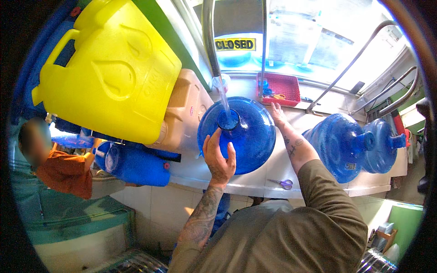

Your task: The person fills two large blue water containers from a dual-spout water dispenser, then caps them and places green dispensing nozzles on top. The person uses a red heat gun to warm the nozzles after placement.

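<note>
A round blue water jug (pixel 252 146) stands upright on the counter in front of me. Water runs from a metal spout (pixel 213 58) down into its open neck (pixel 228 120). My left hand (pixel 220 160) is over the jug's near side, thumb and fingers apart, with the fingertips at or close to the neck. To the right of the jug, my right hand (pixel 278 115) reaches out to the front edge of a red plastic basket (pixel 290 100). Blue rolls or caps and yellow-handled scissors (pixel 279 96) lie in the basket. Nothing shows in either hand.
A big yellow jerrycan (pixel 112 75) and a tan container (pixel 182 112) crowd the left side. Two blue jugs (pixel 341 150) lie at the right. Purple-handled scissors (pixel 286 184) rest near the counter's front edge. A person in orange (pixel 66 170) is at far left.
</note>
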{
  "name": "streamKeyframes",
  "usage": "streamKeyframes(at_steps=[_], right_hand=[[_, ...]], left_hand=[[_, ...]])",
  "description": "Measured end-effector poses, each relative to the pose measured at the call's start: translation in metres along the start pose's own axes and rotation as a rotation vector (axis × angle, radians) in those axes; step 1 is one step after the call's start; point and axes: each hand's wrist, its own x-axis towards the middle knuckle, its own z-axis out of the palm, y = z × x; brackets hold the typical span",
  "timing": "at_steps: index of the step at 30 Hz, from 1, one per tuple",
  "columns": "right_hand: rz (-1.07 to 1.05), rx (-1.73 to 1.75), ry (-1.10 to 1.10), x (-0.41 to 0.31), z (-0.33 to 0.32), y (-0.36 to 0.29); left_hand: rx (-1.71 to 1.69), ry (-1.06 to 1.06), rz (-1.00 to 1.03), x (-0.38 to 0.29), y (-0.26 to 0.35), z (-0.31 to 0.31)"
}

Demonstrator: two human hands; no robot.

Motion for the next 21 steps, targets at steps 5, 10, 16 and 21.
streamKeyframes(at_steps=[5,10,16,21], right_hand=[[-0.127,-0.163,-0.165,0.015,-0.005,0.001],[-0.1,-0.056,-0.137,0.013,-0.017,-0.009],[-0.213,-0.228,-0.252,0.015,-0.031,-0.016],[-0.167,-0.106,-0.18,0.015,-0.03,-0.016]], left_hand=[[-0.045,0.011,-0.019,0.0,0.0,0.0],[-0.029,-0.007,-0.006,0.001,0.0,-0.001],[-0.039,-0.008,-0.023,0.002,0.002,-0.003],[-0.047,-0.001,-0.02,0.002,0.003,-0.004]])
